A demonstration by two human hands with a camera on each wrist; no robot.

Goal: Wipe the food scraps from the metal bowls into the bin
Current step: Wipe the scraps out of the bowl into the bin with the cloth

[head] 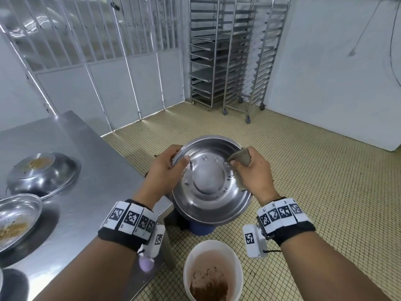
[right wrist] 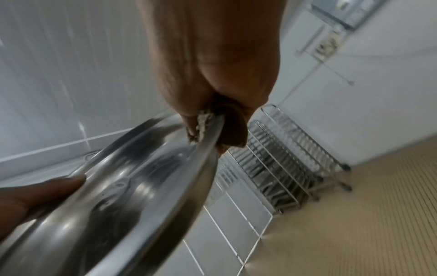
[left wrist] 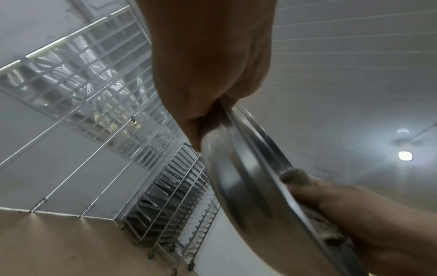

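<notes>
- The left hand (head: 167, 168) grips the left rim of a round, shiny stainless-steel bowl (head: 211, 192), thumb curled over the rim onto the inner wall and fingers behind it; the left wrist view shows the same grip from below (left wrist: 208, 74).
- This bowl is held in the air, tilted with its inside facing the person, beyond the right end of the steel table (head: 91, 170) and above a blue bin (head: 201, 230), of which only a small part shows under the bowl.
- The right hand (head: 252, 173) pinches a folded, grey-brown coarse cloth (head: 239, 158) against the bowl's right rim, thumb on the inside and fingers curled round the cloth.
- The inside of the held bowl looks almost clean, with a few small specks near its flat centre.
- Nearer the person, on the tiled floor, stands a white plastic bucket (head: 237, 270) holding brown liquid and scraps.
- On the table lie two more metal bowls: one upside down with brown scraps on its base (head: 45, 172), one upright with brown scraps inside (head: 17, 216).
- Wheeled metal tray racks (head: 232, 57) stand against the far wall.
</notes>
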